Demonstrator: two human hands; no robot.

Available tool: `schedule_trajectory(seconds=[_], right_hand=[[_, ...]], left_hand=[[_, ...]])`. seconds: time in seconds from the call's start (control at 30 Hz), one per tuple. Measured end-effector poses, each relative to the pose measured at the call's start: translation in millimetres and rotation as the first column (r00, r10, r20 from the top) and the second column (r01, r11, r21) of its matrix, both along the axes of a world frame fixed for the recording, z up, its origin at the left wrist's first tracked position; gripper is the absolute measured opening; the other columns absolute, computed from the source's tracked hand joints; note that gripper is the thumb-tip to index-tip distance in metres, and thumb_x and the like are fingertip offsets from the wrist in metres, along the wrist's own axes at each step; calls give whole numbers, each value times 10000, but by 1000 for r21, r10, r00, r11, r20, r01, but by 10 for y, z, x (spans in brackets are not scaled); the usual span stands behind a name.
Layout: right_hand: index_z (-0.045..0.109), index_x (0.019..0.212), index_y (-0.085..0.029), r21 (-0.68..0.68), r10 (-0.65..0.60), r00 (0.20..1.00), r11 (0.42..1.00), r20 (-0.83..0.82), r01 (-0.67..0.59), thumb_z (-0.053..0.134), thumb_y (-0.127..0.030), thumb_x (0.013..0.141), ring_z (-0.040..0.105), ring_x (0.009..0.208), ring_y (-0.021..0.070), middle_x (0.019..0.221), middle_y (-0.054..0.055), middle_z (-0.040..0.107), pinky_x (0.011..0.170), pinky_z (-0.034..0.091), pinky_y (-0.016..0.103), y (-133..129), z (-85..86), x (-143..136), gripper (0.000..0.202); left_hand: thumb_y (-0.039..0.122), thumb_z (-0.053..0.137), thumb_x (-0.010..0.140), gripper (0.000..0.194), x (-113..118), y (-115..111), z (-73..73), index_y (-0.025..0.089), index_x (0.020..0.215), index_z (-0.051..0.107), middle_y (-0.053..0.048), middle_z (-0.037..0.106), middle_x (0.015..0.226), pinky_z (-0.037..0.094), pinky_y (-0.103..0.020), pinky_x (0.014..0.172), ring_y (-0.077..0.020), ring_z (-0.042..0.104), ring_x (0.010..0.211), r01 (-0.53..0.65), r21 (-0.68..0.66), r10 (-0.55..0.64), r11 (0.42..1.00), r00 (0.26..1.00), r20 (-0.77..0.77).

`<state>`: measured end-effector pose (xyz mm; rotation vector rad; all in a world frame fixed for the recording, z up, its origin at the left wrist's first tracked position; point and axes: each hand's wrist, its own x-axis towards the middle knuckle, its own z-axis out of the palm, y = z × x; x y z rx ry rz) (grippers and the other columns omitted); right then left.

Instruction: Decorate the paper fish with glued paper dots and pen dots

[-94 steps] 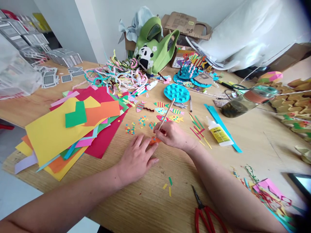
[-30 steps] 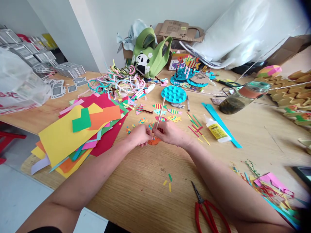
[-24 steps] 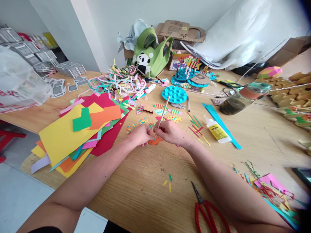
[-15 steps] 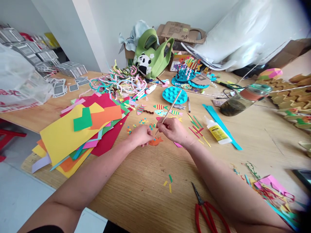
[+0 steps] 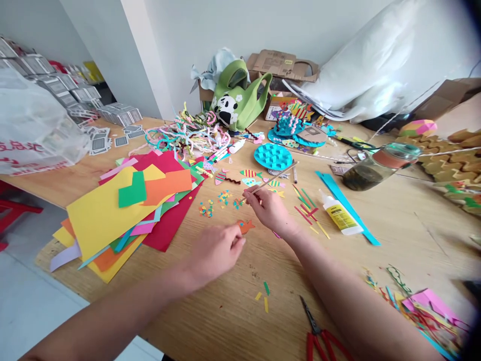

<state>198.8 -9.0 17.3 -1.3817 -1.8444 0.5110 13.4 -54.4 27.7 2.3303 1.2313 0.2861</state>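
My left hand [image 5: 218,250] is closed at the left end of an orange paper fish [image 5: 247,226]; its fingertips are partly hidden, and whether they pinch the fish cannot be made out. My right hand [image 5: 267,206] grips a thin wooden stick [image 5: 276,177], which slants up to the right. The stick's lower tip is over small coloured paper dots [image 5: 224,199] beyond the orange fish. Striped paper fish [image 5: 251,173] lie farther back, beside a blue textured oval [image 5: 273,156].
Stacked coloured paper [image 5: 97,210] lies left. A glue bottle [image 5: 341,215], blue strips [image 5: 349,208] and a glass jar [image 5: 379,165] stand or lie right. Red-handled scissors [image 5: 319,333] are near the front. A green panda bag [image 5: 240,98] is at the back.
My left hand has moved nearer and lower, showing more of its back. The stick has tilted flatter to the right, its tip lifting off the fish towards the dots. The view has shifted slightly.
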Motion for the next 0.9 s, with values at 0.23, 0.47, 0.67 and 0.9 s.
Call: schedule_trajectory(seconds=[0.23,0.47,0.67,0.9], right_hand=[[554,789,-181,38,40,995,998,90,-43,433,-251,958,620,705,163,795,71,677,658,452,269,10,-119,-39,219],[508,748,-192,-4,53,991,999,127,-53,417,-257,965,604,701,159,827,81,663,673,456,278,-3,-143,-53,244],[517,743,-192,8,42,996,999,77,-43,410,-277,967,606,687,157,807,73,659,668,454,278,-14,-159,-55,262],[544,706,-191,41,8,997,999,-81,-4,410,-266,933,585,634,148,710,45,624,619,454,267,-70,-120,3,275]], left_hand=[[240,489,945,182,57,-308,-302,177,794,568,-36,650,700,435,-277,569,-191,642,649,242,380,-248,893,968,-34],[238,525,923,165,46,-290,-321,185,769,553,-16,622,652,396,-279,509,-186,623,599,252,449,-261,857,964,-44],[232,498,942,207,28,-238,-326,184,749,556,-25,604,684,426,-284,567,-177,608,651,199,473,-219,858,976,-13],[237,504,947,157,-10,-158,-237,171,915,643,-78,608,929,494,-377,780,-223,575,878,187,396,-186,899,982,-40]])
